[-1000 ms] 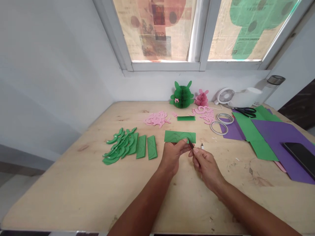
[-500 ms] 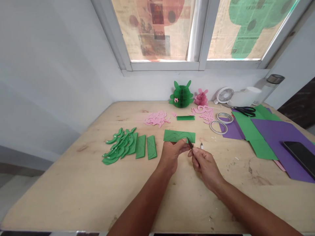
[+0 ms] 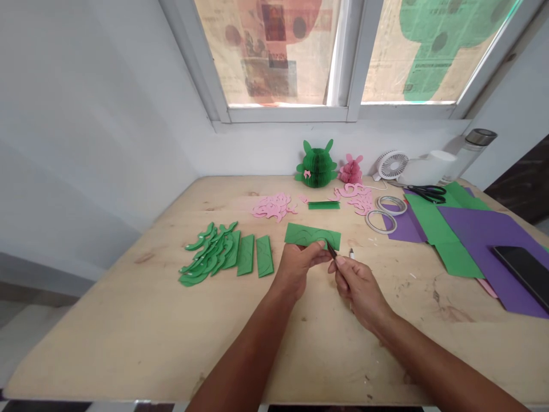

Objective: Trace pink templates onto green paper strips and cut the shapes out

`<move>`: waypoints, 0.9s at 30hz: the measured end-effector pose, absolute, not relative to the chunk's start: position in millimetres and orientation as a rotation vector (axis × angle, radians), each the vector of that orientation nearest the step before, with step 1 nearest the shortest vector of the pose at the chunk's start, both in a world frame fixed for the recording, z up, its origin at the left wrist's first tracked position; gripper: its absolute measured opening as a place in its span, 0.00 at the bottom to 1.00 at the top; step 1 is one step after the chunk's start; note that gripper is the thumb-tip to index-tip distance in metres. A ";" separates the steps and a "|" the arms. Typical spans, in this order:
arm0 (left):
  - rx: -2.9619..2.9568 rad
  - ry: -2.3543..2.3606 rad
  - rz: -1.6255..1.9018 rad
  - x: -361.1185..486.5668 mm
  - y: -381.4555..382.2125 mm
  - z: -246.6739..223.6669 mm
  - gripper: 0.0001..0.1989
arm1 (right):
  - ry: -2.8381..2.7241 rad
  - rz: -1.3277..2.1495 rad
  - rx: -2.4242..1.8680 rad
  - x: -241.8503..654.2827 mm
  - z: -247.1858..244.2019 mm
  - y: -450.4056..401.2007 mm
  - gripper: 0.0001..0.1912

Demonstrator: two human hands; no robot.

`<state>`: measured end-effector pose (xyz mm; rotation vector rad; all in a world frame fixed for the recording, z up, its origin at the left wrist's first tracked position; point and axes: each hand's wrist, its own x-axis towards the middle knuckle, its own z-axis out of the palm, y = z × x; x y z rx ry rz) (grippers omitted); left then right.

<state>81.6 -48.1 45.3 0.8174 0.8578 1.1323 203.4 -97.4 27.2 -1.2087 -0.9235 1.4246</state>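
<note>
My left hand (image 3: 300,266) pinches a folded strip of green paper (image 3: 295,232) from below, its thumb pressed on the front. Curved dark outlines run along the strip. A slim black pen (image 3: 331,250) is gripped in my right hand (image 3: 358,286), its tip against the strip's lower edge, right of the left thumb. Beyond the right hand lies a white stick with a dark tip (image 3: 351,253), partly hidden. To the left are two similar marked green strips (image 3: 265,256) and a heap of cut wavy green pieces (image 3: 210,257).
Pink paper cutouts (image 3: 274,206) lie farther back, near a narrow green strip (image 3: 323,205). Green (image 3: 316,169) and pink honeycomb paper figures (image 3: 351,170) stand by the wall. At right are tape rolls (image 3: 381,222), black scissors (image 3: 429,193), purple sheets (image 3: 480,229), a phone (image 3: 523,274) and a fan (image 3: 392,166).
The green strip's upper edge has tipped up slightly. Both hands keep almost the same place and the same grips.
</note>
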 end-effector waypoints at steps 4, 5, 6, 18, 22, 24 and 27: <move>0.858 0.849 1.128 80.3 -46.7 43.8 0.10 | -0.917 1.429 -1.215 202.8 29.5 -97.8 0.23; 0.868 0.851 1.130 80.3 -46.6 44.0 0.10 | -0.913 1.432 -1.218 202.8 29.7 -97.8 0.23; 0.877 0.856 1.131 80.3 -46.6 44.3 0.10 | -0.908 1.435 -1.220 202.9 29.8 -97.8 0.23; 0.913 0.887 1.095 77.7 -46.4 47.2 0.10 | -0.884 1.503 -1.190 204.3 30.2 -97.3 0.22; 0.908 0.899 1.096 77.2 -46.1 47.6 0.10 | -0.874 1.547 -1.144 206.2 29.5 -98.7 0.21; 0.912 0.898 1.093 77.1 -45.9 48.1 0.10 | -0.866 1.560 -1.138 206.8 28.8 -98.3 0.21; 0.918 0.890 1.095 77.0 -45.9 49.1 0.10 | -0.844 1.587 -1.132 206.8 28.2 -97.4 0.20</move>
